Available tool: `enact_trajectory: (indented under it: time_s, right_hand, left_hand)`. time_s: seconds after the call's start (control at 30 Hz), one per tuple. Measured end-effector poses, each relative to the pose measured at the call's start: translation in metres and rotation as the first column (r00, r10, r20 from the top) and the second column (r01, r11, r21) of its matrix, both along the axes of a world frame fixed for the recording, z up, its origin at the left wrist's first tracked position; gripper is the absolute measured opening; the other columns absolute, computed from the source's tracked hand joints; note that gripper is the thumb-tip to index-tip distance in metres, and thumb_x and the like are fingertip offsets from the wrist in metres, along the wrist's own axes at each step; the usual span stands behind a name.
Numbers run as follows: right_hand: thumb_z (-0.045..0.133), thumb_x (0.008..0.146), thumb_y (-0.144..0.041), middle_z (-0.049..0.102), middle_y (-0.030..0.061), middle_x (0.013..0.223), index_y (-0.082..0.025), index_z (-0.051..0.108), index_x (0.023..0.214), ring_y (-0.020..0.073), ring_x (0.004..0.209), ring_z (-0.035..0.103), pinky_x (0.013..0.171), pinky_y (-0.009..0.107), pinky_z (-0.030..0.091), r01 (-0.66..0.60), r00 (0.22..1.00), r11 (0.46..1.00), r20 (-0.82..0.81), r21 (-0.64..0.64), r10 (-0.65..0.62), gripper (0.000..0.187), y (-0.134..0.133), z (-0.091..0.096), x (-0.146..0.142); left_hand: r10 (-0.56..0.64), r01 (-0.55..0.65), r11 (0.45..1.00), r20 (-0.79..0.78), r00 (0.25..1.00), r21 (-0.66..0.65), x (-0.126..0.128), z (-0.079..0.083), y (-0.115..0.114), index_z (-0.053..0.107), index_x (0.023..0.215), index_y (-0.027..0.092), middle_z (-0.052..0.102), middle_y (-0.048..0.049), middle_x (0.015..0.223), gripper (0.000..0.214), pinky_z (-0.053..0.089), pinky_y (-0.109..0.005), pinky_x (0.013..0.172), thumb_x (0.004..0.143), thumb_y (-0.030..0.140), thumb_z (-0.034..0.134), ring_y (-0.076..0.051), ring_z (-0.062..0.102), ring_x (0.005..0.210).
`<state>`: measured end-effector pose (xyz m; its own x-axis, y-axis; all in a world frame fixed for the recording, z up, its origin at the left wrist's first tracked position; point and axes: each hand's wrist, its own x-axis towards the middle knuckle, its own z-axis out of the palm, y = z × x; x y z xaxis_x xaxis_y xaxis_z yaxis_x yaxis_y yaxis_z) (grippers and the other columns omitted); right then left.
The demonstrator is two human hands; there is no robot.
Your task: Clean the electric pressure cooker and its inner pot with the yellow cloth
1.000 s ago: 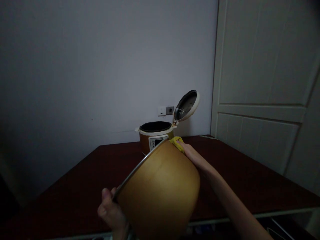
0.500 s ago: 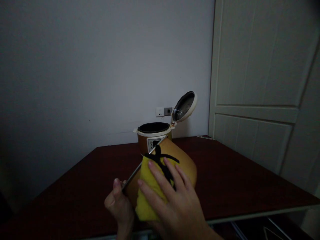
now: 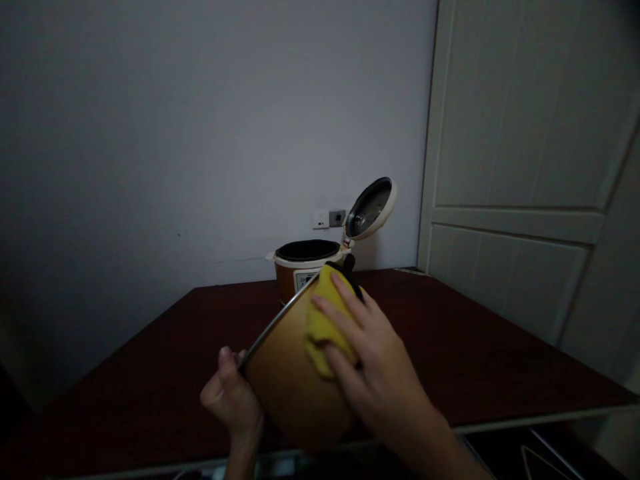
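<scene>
A gold-coloured inner pot (image 3: 285,373) with a silvery rim is tilted on its side above the front of the table. My left hand (image 3: 233,393) is closed on the rim at its lower left, thumb over the edge. My right hand (image 3: 367,347) presses a folded yellow cloth (image 3: 327,320) with black parts against the pot's outer wall, near the upper end of the rim. Behind the pot stands a rice cooker (image 3: 287,277), brown and white, its lid (image 3: 370,208) raised. The pot hides part of the cooker's control panel.
The dark red table (image 3: 200,333) reaches back to a pale wall with a socket (image 3: 321,219) behind the cooker. A white panelled door (image 3: 505,267) stands along the right. Below the table's front edge some objects show dimly.
My right hand has slid the yellow cloth up and to the right across the pot, baring more of its gold wall. My left hand keeps the rim, slightly further left.
</scene>
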<state>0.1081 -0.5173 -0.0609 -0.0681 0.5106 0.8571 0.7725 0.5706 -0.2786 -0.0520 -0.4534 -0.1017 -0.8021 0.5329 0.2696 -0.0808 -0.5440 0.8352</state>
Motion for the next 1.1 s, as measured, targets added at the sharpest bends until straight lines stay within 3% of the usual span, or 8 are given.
enact_trajectory:
  time_s: [0.1,0.23,0.4,0.5,0.6,0.83,1.0,1.1]
  right_hand:
    - [0.059,0.08,-0.031,0.036,0.011,0.145,-0.022,0.057,0.125,0.0424,0.131,0.03,0.099,0.061,0.032,0.06,0.963,0.97,0.244,0.234,-0.118,0.046,-0.012,-0.015,-0.031]
    - [0.058,0.081,-0.033,0.036,0.0051,0.146,-0.026,0.054,0.127,0.0369,0.131,0.033,0.102,0.055,0.034,-0.053,0.949,0.987,0.316,0.154,0.001,0.047,-0.006,-0.012,-0.024]
    - [0.047,0.088,-0.03,0.05,0.0059,0.136,-0.024,0.062,0.118,0.0249,0.122,0.047,0.103,0.042,0.034,-0.271,0.953,0.958,-0.165,-0.096,0.253,0.034,0.029,0.006,0.028]
    - [0.049,0.085,-0.044,0.069,0.0079,0.102,-0.015,0.071,0.093,0.0253,0.096,0.061,0.083,0.034,0.048,-0.378,0.834,0.897,-0.504,-0.228,0.223,0.037,0.06,0.004,0.053]
    - [0.049,0.083,-0.048,0.069,0.0066,0.085,-0.012,0.071,0.085,0.0234,0.079,0.063,0.069,0.031,0.049,-0.373,0.817,0.877,-0.555,-0.302,0.156,0.042,0.071,0.004,0.058]
    - [0.048,0.087,-0.03,0.049,0.0083,0.137,-0.025,0.061,0.12,0.0288,0.121,0.048,0.1,0.047,0.037,-0.019,0.998,0.998,-0.066,0.064,0.023,0.036,0.007,0.003,-0.003]
    - [0.056,0.083,-0.033,0.047,-0.0036,0.139,-0.029,0.067,0.105,0.0302,0.132,0.033,0.111,0.043,0.022,0.085,0.957,0.872,0.204,0.482,-0.206,0.025,-0.009,-0.04,-0.062]
    - [0.053,0.085,-0.031,0.048,-0.0073,0.138,-0.031,0.066,0.106,0.0248,0.131,0.037,0.109,0.035,0.026,0.022,0.946,0.874,0.272,0.485,-0.175,0.025,-0.006,-0.04,-0.059]
  left_hand:
    - [-0.043,0.041,0.998,-0.044,0.998,-0.037,0.005,0.002,0.002,0.043,0.041,0.019,0.036,0.005,0.036,0.042,0.031,-0.025,0.035,0.059,0.054,0.06,-0.009,0.033,0.036]
    - [-0.115,0.111,0.992,-0.066,0.991,-0.056,0.001,-0.001,0.003,0.04,0.042,0.019,0.036,0.005,0.039,0.045,0.031,-0.024,0.035,0.063,0.053,0.061,-0.008,0.032,0.037]
    - [-0.112,0.105,0.989,-0.059,0.992,-0.105,-0.013,-0.01,0.004,0.028,0.042,0.021,0.027,0.0069,0.041,0.051,0.022,-0.021,0.035,0.065,0.054,0.061,-0.006,0.025,0.039]
    - [-0.108,0.103,0.985,-0.028,0.994,-0.142,-0.021,-0.011,0.004,0.029,0.043,0.022,0.027,0.007,0.042,0.05,0.022,-0.022,0.036,0.065,0.056,0.059,-0.006,0.025,0.039]
    - [-0.083,0.076,0.989,-0.051,0.995,-0.127,-0.024,-0.01,0.005,0.028,0.044,0.022,0.026,0.0073,0.042,0.05,0.022,-0.022,0.037,0.067,0.055,0.057,-0.006,0.024,0.04]
    - [-0.038,0.033,0.995,-0.045,0.998,-0.097,-0.02,-0.001,0.004,0.03,0.043,0.022,0.029,0.0068,0.04,0.047,0.024,-0.023,0.037,0.065,0.055,0.056,-0.007,0.026,0.04]
    - [-0.099,0.099,0.979,0.005,0.995,-0.178,-0.018,0.006,0.002,0.037,0.042,0.021,0.034,0.0053,0.039,0.047,0.029,-0.025,0.037,0.063,0.058,0.058,-0.009,0.032,0.039]
    - [-0.163,0.171,0.966,0.057,0.985,-0.193,-0.015,0.009,0.0,0.043,0.047,0.019,0.038,0.0048,0.041,0.045,0.032,-0.025,0.038,0.062,0.058,0.06,-0.01,0.036,0.039]
